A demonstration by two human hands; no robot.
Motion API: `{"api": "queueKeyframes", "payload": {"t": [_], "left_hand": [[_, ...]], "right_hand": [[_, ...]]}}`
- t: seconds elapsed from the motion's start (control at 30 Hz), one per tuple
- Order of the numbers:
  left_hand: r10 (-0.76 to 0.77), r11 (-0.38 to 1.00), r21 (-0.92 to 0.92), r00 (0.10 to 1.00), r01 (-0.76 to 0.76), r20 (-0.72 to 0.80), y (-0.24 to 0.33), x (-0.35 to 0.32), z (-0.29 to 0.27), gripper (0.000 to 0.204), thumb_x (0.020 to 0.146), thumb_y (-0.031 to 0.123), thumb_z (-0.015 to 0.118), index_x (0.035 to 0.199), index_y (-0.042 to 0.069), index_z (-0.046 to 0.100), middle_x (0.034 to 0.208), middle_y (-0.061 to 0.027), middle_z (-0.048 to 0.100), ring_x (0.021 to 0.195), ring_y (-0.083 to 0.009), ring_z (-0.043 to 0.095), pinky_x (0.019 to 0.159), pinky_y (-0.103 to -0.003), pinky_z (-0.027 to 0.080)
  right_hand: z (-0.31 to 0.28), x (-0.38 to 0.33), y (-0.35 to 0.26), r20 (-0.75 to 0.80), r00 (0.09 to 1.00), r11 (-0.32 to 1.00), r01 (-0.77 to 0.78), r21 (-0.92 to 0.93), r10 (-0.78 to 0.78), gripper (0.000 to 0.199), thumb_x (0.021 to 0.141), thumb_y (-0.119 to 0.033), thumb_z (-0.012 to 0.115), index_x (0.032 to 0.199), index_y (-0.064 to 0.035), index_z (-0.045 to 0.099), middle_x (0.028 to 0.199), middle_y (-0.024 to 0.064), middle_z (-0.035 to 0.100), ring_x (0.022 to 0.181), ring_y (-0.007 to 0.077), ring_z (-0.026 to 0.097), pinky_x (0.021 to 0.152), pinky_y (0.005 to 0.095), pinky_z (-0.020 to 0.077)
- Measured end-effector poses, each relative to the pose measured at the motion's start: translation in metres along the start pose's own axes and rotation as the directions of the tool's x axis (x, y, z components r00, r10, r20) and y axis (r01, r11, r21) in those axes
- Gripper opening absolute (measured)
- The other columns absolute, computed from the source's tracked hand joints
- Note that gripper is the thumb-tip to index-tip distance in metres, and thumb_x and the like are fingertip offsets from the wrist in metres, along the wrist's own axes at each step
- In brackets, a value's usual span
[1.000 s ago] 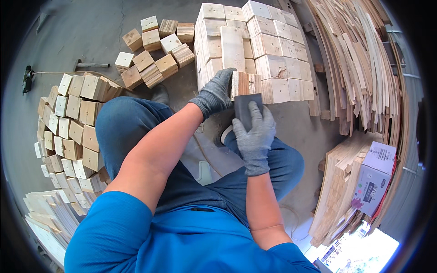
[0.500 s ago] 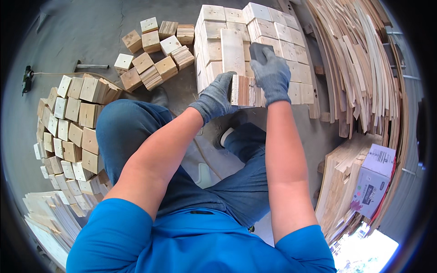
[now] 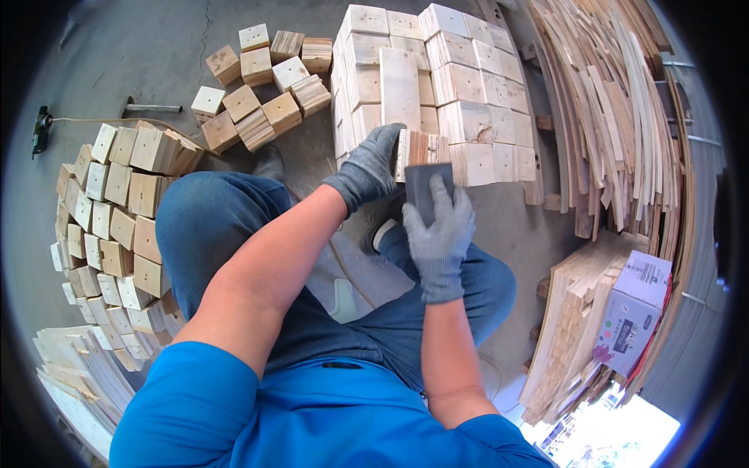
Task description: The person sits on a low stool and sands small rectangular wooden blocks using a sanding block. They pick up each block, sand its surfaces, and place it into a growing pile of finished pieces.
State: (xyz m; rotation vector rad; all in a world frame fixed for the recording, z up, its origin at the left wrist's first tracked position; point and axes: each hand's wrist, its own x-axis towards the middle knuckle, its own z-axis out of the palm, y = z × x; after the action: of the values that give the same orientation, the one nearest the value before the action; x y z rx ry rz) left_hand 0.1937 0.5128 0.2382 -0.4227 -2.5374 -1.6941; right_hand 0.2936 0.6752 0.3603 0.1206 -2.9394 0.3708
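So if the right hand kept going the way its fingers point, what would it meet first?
The right hand presses a dark sanding block against the wooden block held by the left hand. Straight on, that block comes first; the block stack lies beyond, though depth is unclear.

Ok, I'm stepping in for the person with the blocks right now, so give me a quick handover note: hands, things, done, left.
Left hand: gloved, gripping a wooden block by its edge.
Right hand: gloved, pressing a dark sanding pad against that block.
Ahead on the floor: a neat block stack. More blocks lie in a loose pile and in rows on the left.
Done: cannot tell which blocks are sanded.
Left: probably finish this block.
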Motion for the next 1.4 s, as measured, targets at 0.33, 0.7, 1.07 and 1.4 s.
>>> {"api": "queueKeyframes", "payload": {"t": [0.33, 0.7, 1.07, 1.4], "left_hand": [[-0.026, 0.999, -0.031, 1.0, 0.025, -0.018, 0.01, -0.001, 0.002, 0.11, 0.065, 0.039, 0.102, 0.152, 0.004, 0.045, 0.142, -0.0222, 0.056, 0.133, -0.0388, 0.059, 0.118, -0.043, 0.048], [0.014, 1.0, -0.015, 1.0, -0.015, -0.01, 0.001, 0.002, 0.0, 0.101, 0.074, 0.036, 0.097, 0.154, 0.003, 0.044, 0.141, -0.0254, 0.055, 0.136, -0.0417, 0.056, 0.119, -0.044, 0.046], [-0.052, 0.999, -0.003, 0.998, 0.052, 0.034, 0.015, 0.0, -0.008, 0.106, 0.07, 0.037, 0.098, 0.155, 0.003, 0.044, 0.147, -0.0246, 0.053, 0.139, -0.041, 0.054, 0.122, -0.043, 0.043], [-0.021, 1.0, -0.023, 1.0, 0.021, 0.001, 0.013, 0.0, -0.004, 0.11, 0.067, 0.039, 0.1, 0.155, 0.004, 0.043, 0.146, -0.0234, 0.053, 0.137, -0.0397, 0.056, 0.12, -0.044, 0.045]], "right_hand": [[0.022, 0.186, 0.01, 0.1, 0.982, 0.979, -0.148, -0.144, 0.163, 0.068, 0.084, -0.043, 0.082, 0.146, -0.0182, 0.07, 0.121, 0.0244, 0.073, 0.116, 0.0432, 0.071, 0.102, 0.0545, 0.0559], [-0.009, 0.012, -0.012, 0.042, 0.998, 0.999, -0.039, 0.002, 0.039, 0.07, 0.085, -0.036, 0.085, 0.148, -0.0103, 0.066, 0.142, 0.0296, 0.058, 0.129, 0.0481, 0.058, 0.11, 0.0571, 0.0468], [0.023, 0.092, -0.014, -0.008, 1.0, 1.0, 0.007, 0.025, -0.007, 0.068, 0.083, -0.036, 0.086, 0.145, -0.0169, 0.068, 0.135, 0.0268, 0.062, 0.123, 0.046, 0.062, 0.104, 0.0575, 0.0518], [0.017, 0.13, -0.006, 0.074, 0.997, 0.999, -0.015, -0.029, 0.017, 0.069, 0.084, -0.041, 0.084, 0.146, -0.0155, 0.067, 0.131, 0.0264, 0.066, 0.121, 0.0443, 0.066, 0.104, 0.0536, 0.0545]]}}
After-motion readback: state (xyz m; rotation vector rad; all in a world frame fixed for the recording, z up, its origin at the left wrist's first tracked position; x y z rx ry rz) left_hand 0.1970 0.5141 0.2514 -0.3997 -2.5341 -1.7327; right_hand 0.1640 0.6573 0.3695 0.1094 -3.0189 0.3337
